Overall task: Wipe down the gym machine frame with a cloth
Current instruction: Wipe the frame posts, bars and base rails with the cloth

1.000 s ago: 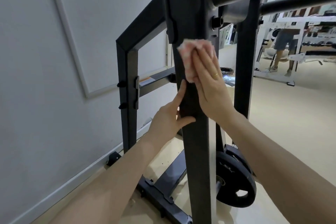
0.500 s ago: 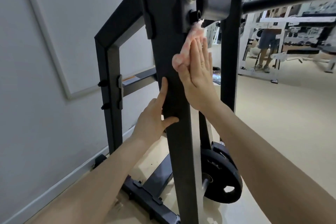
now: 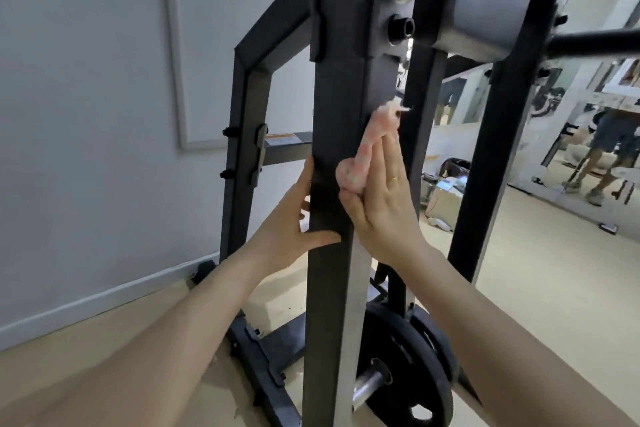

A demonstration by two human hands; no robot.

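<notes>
While my left hand [image 3: 291,222] rests spread on the frame post [image 3: 332,166], my right hand [image 3: 381,198] presses the pink cloth [image 3: 363,152] flat against its side.

Gym machine frame [image 3: 332,135]: dark painted metal, matt, finely textured, soft sheen on right face. Cloth [image 3: 363,149]: pink, soft, nubby, frayed at top edge. Weight plate [image 3: 408,378]: black, smooth, dull sheen. Plate's sleeve [image 3: 370,383]: bare bright metal, glossy. Ring [image 3: 392,179]: shiny gold-coloured metal. Wall [image 3: 86,114]: smooth, matt paint. Mirror [image 3: 588,135]: glossy glass.
</notes>
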